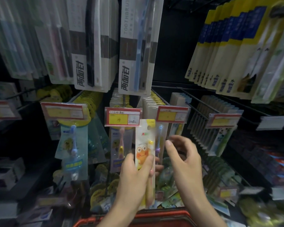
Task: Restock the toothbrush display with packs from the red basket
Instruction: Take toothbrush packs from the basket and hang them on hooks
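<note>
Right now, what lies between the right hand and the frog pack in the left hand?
Head view: the right hand and the frog pack are apart; only a hanging blue-toothbrush pack shows behind the gap.

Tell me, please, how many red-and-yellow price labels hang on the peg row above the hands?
5 price labels: far left, left, centre, centre-right, right. More may be hidden off-frame.

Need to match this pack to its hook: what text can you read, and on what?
"TOOTHBRUSH": running up the right white hanging pack.
"两面针": lower end of that pack, and of the left white hanging pack.
"两面针": small logo near the top of the frog pack.
Centre price tag: handwriting too blurred to read, like the other tags.
Yellow-and-blue packs: print too blurred.
</note>
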